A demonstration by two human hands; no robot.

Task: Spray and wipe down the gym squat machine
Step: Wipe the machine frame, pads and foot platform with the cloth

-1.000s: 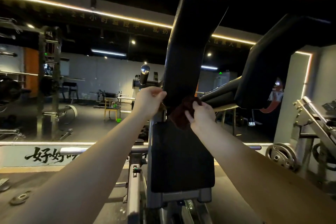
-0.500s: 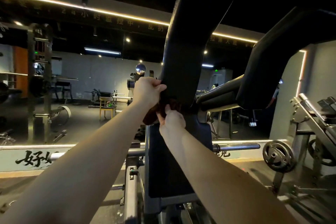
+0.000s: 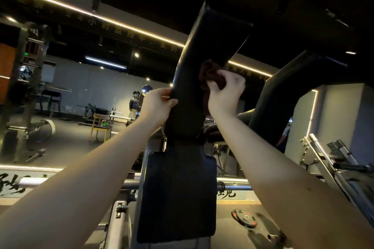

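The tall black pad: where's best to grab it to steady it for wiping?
Probably its lower left edge, from the left: the pad is a narrow, upward-tilted slab, thin enough to pinch. The left hand grips there, leaving the right side free for the cloth in the right hand.

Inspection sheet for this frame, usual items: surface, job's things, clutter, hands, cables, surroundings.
Surface: upright black pad of the squat machine, above the back pad; the light is dim, so residue cannot be told.
Job's things: dark red cloth bunched against the pad's right face; no spray bottle seen.
Clutter: weight plate lying on the floor, lower right.
Grippers: left hand grips the pad's left edge; right hand holds the cloth against the pad.
Cables: nothing seen.
Surroundings: second angled pad at right; wooden chair at left; ceiling light strips.
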